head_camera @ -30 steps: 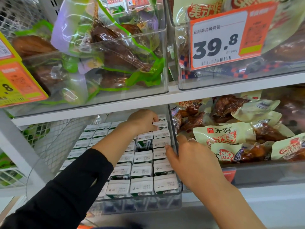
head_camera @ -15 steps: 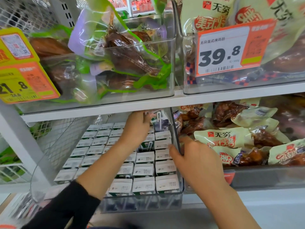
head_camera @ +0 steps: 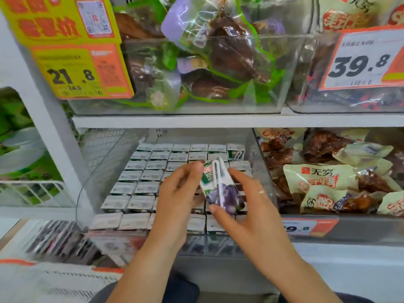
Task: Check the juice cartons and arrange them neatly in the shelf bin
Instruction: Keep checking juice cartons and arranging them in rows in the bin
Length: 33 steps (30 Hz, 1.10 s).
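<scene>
A clear plastic shelf bin point(head_camera: 259, 154) on the lower shelf holds several small juice cartons point(head_camera: 140, 171) packed in neat rows, tops up. One juice carton point(head_camera: 220, 189), white and green with purple fruit and a straw on its side, is lifted out above the rows, tilted. My left hand point(head_camera: 177, 197) pinches its upper left edge with thumb and fingers. My right hand point(head_camera: 247, 206) holds its lower right side, thumb under the bottom corner. One carton at the back right point(head_camera: 235, 150) sits higher than its neighbours.
To the right, a bin of beige and brown snack packs point(head_camera: 323, 176). Above, a white shelf board point(head_camera: 175, 121) with bins of wrapped meat and price tags point(head_camera: 363, 60). A white upright post point(head_camera: 54, 127) stands left; wire mesh lies behind the carton bin.
My left hand drew back from the rear of the bin with one carton in it. My right hand left the bin's right wall and took hold of that carton.
</scene>
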Each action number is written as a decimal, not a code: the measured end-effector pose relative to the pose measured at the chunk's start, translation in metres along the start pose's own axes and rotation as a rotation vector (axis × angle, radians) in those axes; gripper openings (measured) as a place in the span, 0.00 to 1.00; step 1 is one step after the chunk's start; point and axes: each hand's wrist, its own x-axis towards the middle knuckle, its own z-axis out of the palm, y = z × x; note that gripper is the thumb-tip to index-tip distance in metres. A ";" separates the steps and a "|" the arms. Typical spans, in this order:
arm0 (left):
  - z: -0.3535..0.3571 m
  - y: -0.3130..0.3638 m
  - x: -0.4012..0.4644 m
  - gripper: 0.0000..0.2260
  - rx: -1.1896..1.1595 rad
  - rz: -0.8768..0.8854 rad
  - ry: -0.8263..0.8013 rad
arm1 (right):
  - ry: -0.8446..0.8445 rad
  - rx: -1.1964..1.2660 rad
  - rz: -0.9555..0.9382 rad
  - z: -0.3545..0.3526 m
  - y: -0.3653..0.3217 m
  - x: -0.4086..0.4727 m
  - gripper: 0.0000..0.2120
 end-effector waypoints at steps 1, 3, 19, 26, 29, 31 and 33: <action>-0.004 0.000 -0.002 0.19 -0.012 -0.012 0.000 | -0.016 0.015 0.011 0.002 0.000 -0.001 0.31; -0.010 0.002 -0.005 0.19 -0.043 -0.045 -0.005 | -0.043 0.035 0.024 0.005 -0.002 -0.003 0.32; -0.013 0.008 -0.010 0.21 -0.201 -0.063 -0.128 | 0.120 0.048 -0.060 0.010 0.004 -0.006 0.37; -0.016 0.004 -0.005 0.19 -0.268 -0.227 -0.055 | -0.023 -0.032 -0.069 0.007 0.000 -0.006 0.42; -0.016 0.002 -0.001 0.19 -0.346 -0.326 -0.016 | -0.014 -0.020 -0.056 0.006 -0.001 -0.006 0.41; -0.016 0.001 0.000 0.20 -0.415 -0.375 0.002 | 0.015 0.029 -0.027 0.005 -0.001 -0.006 0.36; -0.015 -0.001 0.001 0.24 -0.469 -0.425 -0.003 | 0.041 0.029 -0.033 0.004 -0.002 -0.006 0.33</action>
